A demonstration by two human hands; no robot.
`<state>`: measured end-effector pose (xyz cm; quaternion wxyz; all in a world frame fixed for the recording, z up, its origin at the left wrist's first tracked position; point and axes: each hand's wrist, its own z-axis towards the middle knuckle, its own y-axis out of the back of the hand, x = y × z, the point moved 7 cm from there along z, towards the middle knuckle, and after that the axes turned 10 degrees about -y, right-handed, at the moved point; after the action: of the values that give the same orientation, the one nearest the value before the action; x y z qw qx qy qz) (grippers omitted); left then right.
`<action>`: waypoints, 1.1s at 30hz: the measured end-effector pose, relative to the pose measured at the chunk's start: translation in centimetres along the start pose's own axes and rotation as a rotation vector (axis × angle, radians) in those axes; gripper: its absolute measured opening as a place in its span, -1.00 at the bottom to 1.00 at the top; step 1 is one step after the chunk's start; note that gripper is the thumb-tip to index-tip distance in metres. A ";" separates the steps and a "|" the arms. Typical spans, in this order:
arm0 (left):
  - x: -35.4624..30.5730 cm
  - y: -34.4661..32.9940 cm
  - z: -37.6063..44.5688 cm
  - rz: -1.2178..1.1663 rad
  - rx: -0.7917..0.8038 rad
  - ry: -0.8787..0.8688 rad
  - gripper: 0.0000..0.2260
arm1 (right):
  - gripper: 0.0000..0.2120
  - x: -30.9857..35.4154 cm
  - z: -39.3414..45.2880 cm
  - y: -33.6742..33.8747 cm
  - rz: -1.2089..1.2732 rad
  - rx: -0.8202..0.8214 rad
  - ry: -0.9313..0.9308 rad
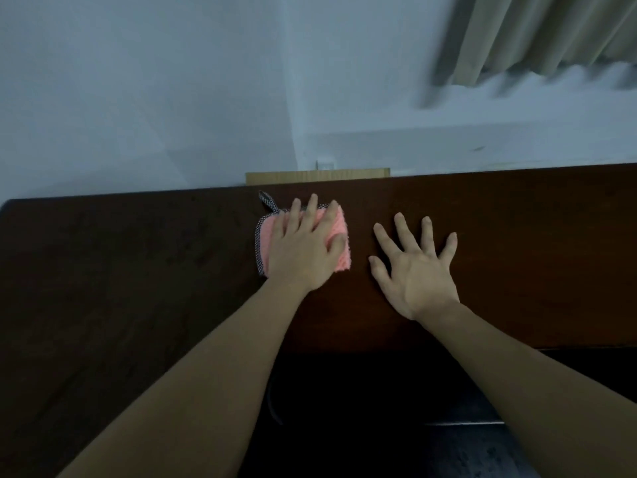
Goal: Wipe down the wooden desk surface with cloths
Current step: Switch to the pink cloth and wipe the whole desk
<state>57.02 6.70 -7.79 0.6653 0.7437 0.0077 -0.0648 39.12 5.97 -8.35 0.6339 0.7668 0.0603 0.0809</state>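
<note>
A pink cloth [339, 251] with a dark checked border and hanging loop lies on the dark wooden desk [138, 257], near its far edge. My left hand [305, 248] presses flat on the cloth with fingers spread and covers most of it. My right hand [415, 267] rests flat on the bare wood just to the right of the cloth, fingers spread, holding nothing.
A pale wall rises behind the desk, with a light wooden board [317, 175] standing at the back edge. A beige curtain [551, 36] hangs at the upper right. Below the desk's front edge is a dark gap [362, 408].
</note>
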 end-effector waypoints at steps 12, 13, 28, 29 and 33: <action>-3.7 -1.8 -13.8 -0.073 0.110 0.001 -0.48 | -0.37 0.1 -0.5 0.6 -0.001 0.052 0.032; -3.8 -2.0 -14.1 -0.062 0.105 0.019 -0.47 | -0.37 0.1 -0.6 0.6 -0.003 0.056 0.035; 1.6 -1.3 -4.5 -0.032 0.036 0.092 -0.44 | -0.37 -0.1 -0.2 0.3 -0.005 0.043 0.031; 1.9 -1.3 -3.9 -0.024 0.036 0.090 -0.44 | -0.37 -0.1 -0.2 0.4 -0.004 0.038 0.031; 1.7 -0.7 -4.3 -0.026 0.042 0.064 -0.44 | -0.37 0.1 -0.2 0.2 -0.034 0.049 0.026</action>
<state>58.99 10.95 -8.21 0.6479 0.7592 0.0372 -0.0500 39.20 6.19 -8.09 0.6154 0.7798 0.0835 0.0788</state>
